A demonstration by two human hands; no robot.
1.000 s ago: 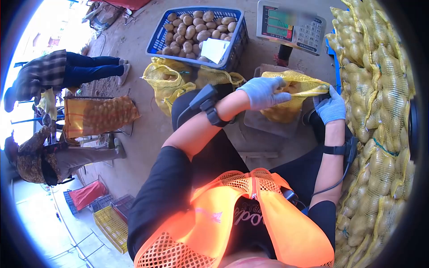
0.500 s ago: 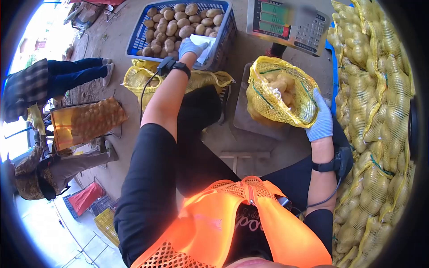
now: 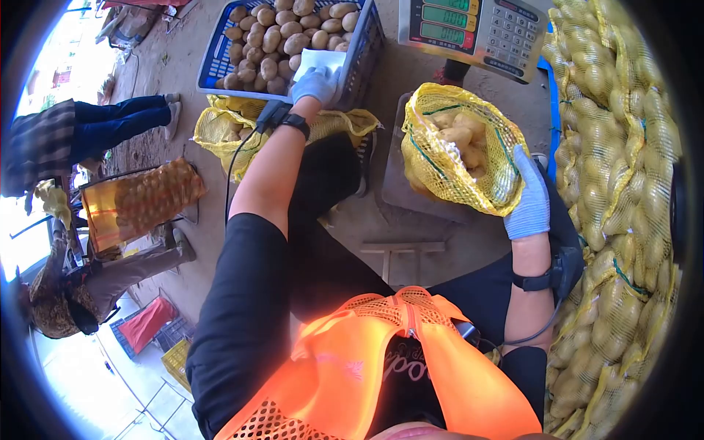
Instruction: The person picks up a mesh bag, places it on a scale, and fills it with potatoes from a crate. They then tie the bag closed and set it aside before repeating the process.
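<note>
My left hand (image 3: 315, 88), in a pale blue glove, is at the near edge of a blue plastic crate (image 3: 213, 72) heaped with potatoes (image 3: 273, 38). Its fingers are closed on a white sheet (image 3: 321, 60), which lies against the potatoes; the fingertips are partly hidden. My right hand (image 3: 528, 202), gloved too, grips the right rim of a yellow mesh bag (image 3: 425, 158). The bag's mouth is spread wide, with several potatoes (image 3: 460, 136) inside. Beneath the bag is the metal platform (image 3: 396, 172) of a scale.
The scale's display and keypad (image 3: 477, 33) stand behind the bag. Filled mesh sacks (image 3: 609, 183) are stacked along the right. Another yellow mesh bag (image 3: 213, 130) lies below the crate. At left are two people (image 3: 44, 147) and an orange sack (image 3: 143, 198).
The white sheet has shifted up and left over the potatoes with my left hand beside it. My right hand keeps its hold on the bag's rim. The view has moved slightly.
</note>
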